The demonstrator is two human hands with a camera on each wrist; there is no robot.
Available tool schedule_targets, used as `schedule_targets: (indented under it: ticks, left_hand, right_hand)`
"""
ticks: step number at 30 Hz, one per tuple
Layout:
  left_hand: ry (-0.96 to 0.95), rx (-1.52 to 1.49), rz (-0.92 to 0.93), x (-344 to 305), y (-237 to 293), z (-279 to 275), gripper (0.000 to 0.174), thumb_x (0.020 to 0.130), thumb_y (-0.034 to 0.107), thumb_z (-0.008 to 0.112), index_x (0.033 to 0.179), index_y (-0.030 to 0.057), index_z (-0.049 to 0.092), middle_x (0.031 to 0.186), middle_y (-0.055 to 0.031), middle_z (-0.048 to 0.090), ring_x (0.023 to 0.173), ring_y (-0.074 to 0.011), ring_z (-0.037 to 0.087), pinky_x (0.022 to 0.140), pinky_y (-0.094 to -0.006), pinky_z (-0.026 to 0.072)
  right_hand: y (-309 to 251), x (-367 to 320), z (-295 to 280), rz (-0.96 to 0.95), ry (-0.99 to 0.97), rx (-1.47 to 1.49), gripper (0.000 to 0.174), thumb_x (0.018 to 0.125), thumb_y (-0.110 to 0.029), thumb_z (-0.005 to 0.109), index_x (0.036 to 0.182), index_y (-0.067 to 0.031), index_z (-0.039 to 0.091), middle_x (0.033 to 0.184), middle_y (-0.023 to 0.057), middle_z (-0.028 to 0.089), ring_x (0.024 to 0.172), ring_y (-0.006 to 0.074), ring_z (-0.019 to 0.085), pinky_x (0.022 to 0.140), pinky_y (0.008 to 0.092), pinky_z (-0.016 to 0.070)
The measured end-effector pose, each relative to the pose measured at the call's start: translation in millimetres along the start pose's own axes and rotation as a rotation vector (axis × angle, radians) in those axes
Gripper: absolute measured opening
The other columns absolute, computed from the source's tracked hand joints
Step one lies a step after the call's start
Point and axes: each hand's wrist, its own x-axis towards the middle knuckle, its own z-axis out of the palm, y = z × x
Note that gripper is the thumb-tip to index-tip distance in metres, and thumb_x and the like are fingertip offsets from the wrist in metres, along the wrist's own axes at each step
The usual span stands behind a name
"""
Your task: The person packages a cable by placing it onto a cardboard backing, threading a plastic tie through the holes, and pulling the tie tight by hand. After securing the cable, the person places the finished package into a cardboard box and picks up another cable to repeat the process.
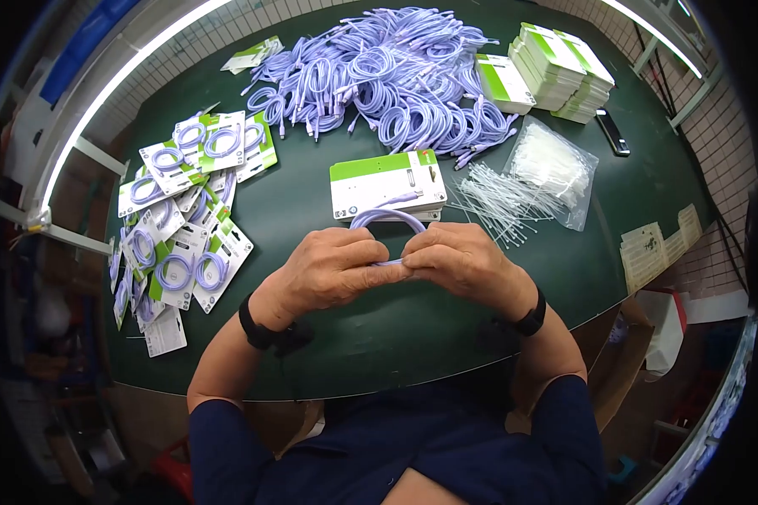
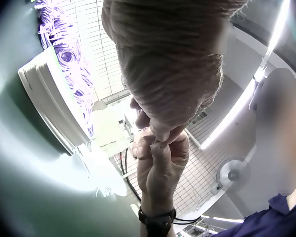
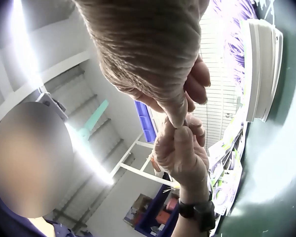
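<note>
In the head view a coiled lilac cable [image 1: 387,216] is held between both hands, in front of a stack of white-and-green cards [image 1: 387,183]. The left hand [image 1: 324,268] pinches the coil's left side, fingers curled. On the other side, the right hand [image 1: 472,263] grips it, and the thumbs meet at the coil's near edge. Both wrist views show the left hand [image 2: 163,64] [image 3: 185,158] and right hand [image 2: 160,168] [image 3: 143,54] fingertip to fingertip; the cable between them is hidden there.
A heap of lilac cables [image 1: 379,67] lies at the back. Carded cables [image 1: 175,269] are piled left. Loose white ties [image 1: 501,202], a bag of ties [image 1: 552,164], stacked card packs [image 1: 556,63] and a black object [image 1: 612,133] lie right.
</note>
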Motion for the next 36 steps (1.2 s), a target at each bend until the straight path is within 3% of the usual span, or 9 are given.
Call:
schedule_targets:
  ticks: [8,12,15,19,23,28,32,35,36]
  left_hand:
    - [-0.063,-0.092,0.019,8,-31,19,0.041,0.083,0.003,0.081,0.122,0.0159,0.077,0.100,-0.0039,0.072,0.083,-0.0206,0.070,0.063,-0.0312,0.0572]
    - [0.067,-0.055,-0.243,15,-43,15,0.048,0.082,0.009,0.085,0.129,0.0108,0.074,0.122,-0.0114,0.071,0.106,-0.0283,0.069,0.081,-0.0364,0.0608]
    - [-0.079,0.169,-0.486,24,-57,14,0.072,0.077,0.023,0.092,0.141,0.0063,0.065,0.139,-0.0199,0.063,0.127,-0.0380,0.061,0.105,-0.0474,0.0529]
    - [-0.295,0.312,-0.518,12,-82,33,0.098,0.070,0.036,0.096,0.152,0.0028,0.054,0.142,-0.0255,0.059,0.136,-0.0440,0.053,0.120,-0.0539,0.0380]
    - [-0.403,0.233,-0.545,10,-99,36,0.107,0.067,0.041,0.097,0.155,0.0047,0.050,0.147,-0.0309,0.055,0.140,-0.0448,0.052,0.122,-0.0532,0.0360]
    - [-0.415,0.118,-0.665,12,-95,25,0.095,0.072,0.039,0.095,0.152,0.0059,0.056,0.153,-0.0307,0.052,0.146,-0.0455,0.047,0.123,-0.0526,0.0346]
    - [-0.378,0.181,-0.519,3,-96,16,0.064,0.083,0.030,0.088,0.139,0.0056,0.066,0.145,-0.0265,0.063,0.138,-0.0445,0.057,0.115,-0.0497,0.0462]
    - [-0.078,0.358,-0.283,9,-84,5,0.033,0.091,0.016,0.077,0.122,0.0035,0.073,0.124,-0.0189,0.075,0.115,-0.0371,0.072,0.095,-0.0423,0.0590]
    - [-0.065,0.363,-0.295,11,-73,1,0.033,0.091,0.016,0.077,0.122,0.0035,0.073,0.124,-0.0189,0.075,0.115,-0.0371,0.072,0.095,-0.0423,0.0590]
  right_hand:
    - [23,-12,-9,0.096,0.031,0.020,0.017,0.084,-0.003,0.085,0.096,-0.0035,0.072,0.096,0.0102,0.076,0.084,0.0285,0.075,0.071,0.0386,0.0595]
    - [39,-22,-17,0.188,0.079,-0.003,0.018,0.085,-0.003,0.084,0.099,-0.0038,0.073,0.095,0.0102,0.076,0.084,0.0288,0.075,0.072,0.0379,0.0594]
    - [50,-29,-23,0.246,0.136,-0.055,0.019,0.085,-0.003,0.084,0.100,-0.0032,0.072,0.094,0.0101,0.076,0.084,0.0289,0.075,0.072,0.0371,0.0591]
    - [48,-30,-27,0.346,0.162,-0.072,0.020,0.086,-0.002,0.084,0.102,-0.0025,0.072,0.094,0.0101,0.075,0.083,0.0283,0.074,0.073,0.0355,0.0583]
    - [52,-33,-27,0.340,0.193,-0.080,0.019,0.087,-0.002,0.083,0.103,-0.0021,0.071,0.094,0.0102,0.074,0.083,0.0271,0.074,0.073,0.0345,0.0576]
    - [56,-35,-31,0.290,0.265,-0.133,0.018,0.090,0.000,0.081,0.105,-0.0013,0.070,0.097,0.0106,0.074,0.082,0.0235,0.073,0.072,0.0328,0.0574]
    - [52,-35,-31,0.328,0.323,-0.078,0.019,0.091,0.004,0.079,0.106,-0.0003,0.069,0.101,0.0125,0.074,0.084,0.0215,0.072,0.072,0.0319,0.0576]
    - [43,-30,-32,0.274,0.420,-0.018,0.019,0.091,0.005,0.078,0.106,-0.0001,0.068,0.102,0.0137,0.073,0.084,0.0209,0.071,0.072,0.0319,0.0578]
    - [40,-28,-32,0.248,0.465,0.012,0.019,0.091,0.006,0.078,0.106,0.0000,0.068,0.103,0.0144,0.073,0.085,0.0206,0.071,0.072,0.0319,0.0579]
